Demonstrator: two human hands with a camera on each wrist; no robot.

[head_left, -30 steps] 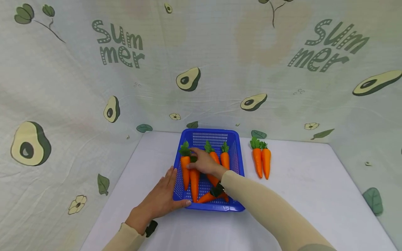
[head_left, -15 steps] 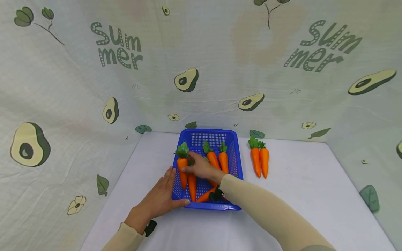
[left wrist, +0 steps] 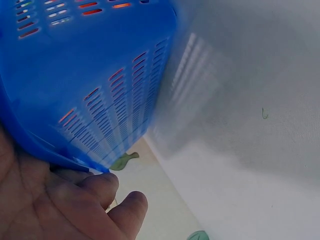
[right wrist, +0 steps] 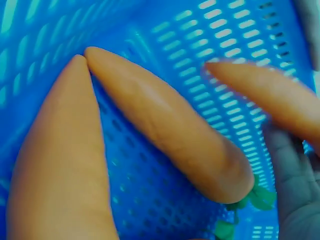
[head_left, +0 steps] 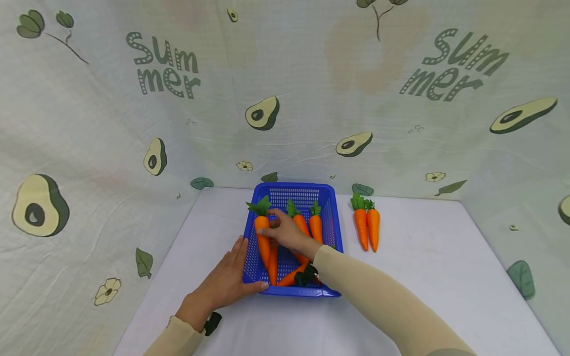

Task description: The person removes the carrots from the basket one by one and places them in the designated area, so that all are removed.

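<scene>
A blue plastic basket [head_left: 303, 291] holds several orange carrots with green leafy tops. My right hand [head_left: 289, 233] reaches into it and pinches a carrot [head_left: 262, 230] near its leafy end at the left side. In the right wrist view that carrot [right wrist: 272, 92] lies by the fingers, its tip above the mesh floor. A second carrot [head_left: 273, 269] is partly covered by it. Flat along the basket's left front corner rests my left hand [head_left: 222, 279], fingers against the left side and thumb at the front rim. The left wrist view shows fingertips just beyond the blue rim.
Two carrots [head_left: 315, 227] [head_left: 301, 223] lie at the basket's right side, and another [head_left: 287, 279] lies across its front. On the white table [head_left: 414, 267], right of the basket, two more carrots [head_left: 361, 227] lie side by side. A printed cloth [head_left: 307, 64] hangs behind.
My right hand has taken hold of the leftmost carrot and raised it a little, shifting it right over its neighbour. The left hand stays on the basket's corner.
</scene>
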